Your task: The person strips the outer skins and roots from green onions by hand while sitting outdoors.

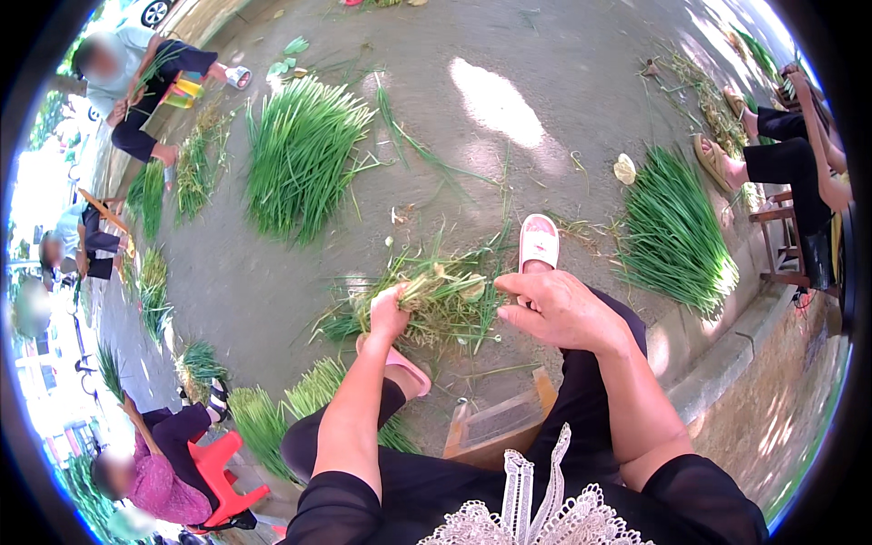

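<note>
Looking down from afar through the head view, I had my left hand [391, 313] closed around a clump of thin green-and-yellow stalks [436, 291], the fist at the clump's left side. The clump was low over the ground [418, 100], between my pink slipper [416, 374] and my white slipper [540, 241]; loose stems spread around it, and I could not tell where the held part ended. My right hand [502, 300] was just beside the clump's right side, its grip open, thumb and forefinger apart and pointing left.

A large green bundle [304, 163] lay on the ground ahead and to the left, its pale ends facing away from me. Another green bundle [672, 227] lay to the right, and a third, paler bundle [259, 427] lay beside my left leg. Near the lower left, a co-worker [168, 481] sat on a red stool [218, 468], and others sat along both sides.
</note>
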A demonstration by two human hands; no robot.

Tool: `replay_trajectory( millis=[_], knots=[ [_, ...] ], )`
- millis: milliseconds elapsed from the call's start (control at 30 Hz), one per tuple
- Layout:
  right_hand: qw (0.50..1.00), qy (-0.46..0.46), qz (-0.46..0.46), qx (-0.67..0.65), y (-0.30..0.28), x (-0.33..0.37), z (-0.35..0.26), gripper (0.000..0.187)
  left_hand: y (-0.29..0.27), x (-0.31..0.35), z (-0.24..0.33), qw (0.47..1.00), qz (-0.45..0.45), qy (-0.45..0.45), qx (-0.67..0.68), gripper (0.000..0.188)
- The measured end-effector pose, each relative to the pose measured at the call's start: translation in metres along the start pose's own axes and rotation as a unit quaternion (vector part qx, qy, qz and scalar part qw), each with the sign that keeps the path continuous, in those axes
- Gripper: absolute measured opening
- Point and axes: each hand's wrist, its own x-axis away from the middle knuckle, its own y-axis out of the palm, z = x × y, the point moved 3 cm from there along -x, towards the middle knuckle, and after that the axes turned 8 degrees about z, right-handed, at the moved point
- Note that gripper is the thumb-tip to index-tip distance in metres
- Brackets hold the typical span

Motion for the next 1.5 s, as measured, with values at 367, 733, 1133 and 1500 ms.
replay_trajectory(
  millis=[367,733,1133,1500],
  knots=[
    [1.000,-0.002,-0.005,0.025,0.028,-0.015,-0.004,0.036,-0.108,0.008,0.014,0.974,-0.070,-0.042,0.209,0.023],
    [0.998,-0.024,-0.040,-0.053,0.065,-0.041,-0.037,0.067,-0.222,0.041,0.104,0.809,0.031,-0.205,0.550,0.014],
    [0.950,0.082,-0.124,-0.276,0.141,-0.045,-0.071,0.027,-0.218,0.046,0.144,0.686,0.151,-0.151,0.696,0.026],
    [0.874,0.100,-0.250,-0.404,0.147,-0.037,-0.091,0.019,-0.206,0.056,0.148,0.713,-0.064,-0.050,0.697,0.040]
  ],
)
